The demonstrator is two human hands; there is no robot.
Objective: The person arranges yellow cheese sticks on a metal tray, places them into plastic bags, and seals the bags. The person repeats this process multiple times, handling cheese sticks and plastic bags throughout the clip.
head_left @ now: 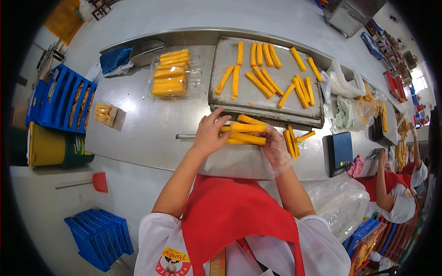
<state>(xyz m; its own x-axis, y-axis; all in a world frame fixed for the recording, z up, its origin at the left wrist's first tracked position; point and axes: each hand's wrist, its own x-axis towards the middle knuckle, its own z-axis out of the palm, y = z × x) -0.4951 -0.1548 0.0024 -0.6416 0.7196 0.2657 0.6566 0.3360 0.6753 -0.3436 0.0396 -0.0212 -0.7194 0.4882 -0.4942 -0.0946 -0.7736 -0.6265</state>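
A small bundle of yellow bread sticks [248, 137] lies crosswise between my hands, over the near part of the steel table. My left hand [212, 131], bare, has its fingers closed on the bundle's left end. Around the right end is my right hand [277, 149], in a clear plastic glove; its fingertips are partly hidden. One more stick [252, 120] lies at an angle just beyond the bundle. A few loose sticks [291, 141] rest to the right of my gloved hand.
Beyond my hands, a worn metal tray [221, 97] carries scattered sticks. Packed sticks in clear plastic [169, 73] stand at the back left, with a small bag [106, 114] nearer the left edge. A dark blue scale [340, 152] sits right. A co-worker [396, 188] works at far right.
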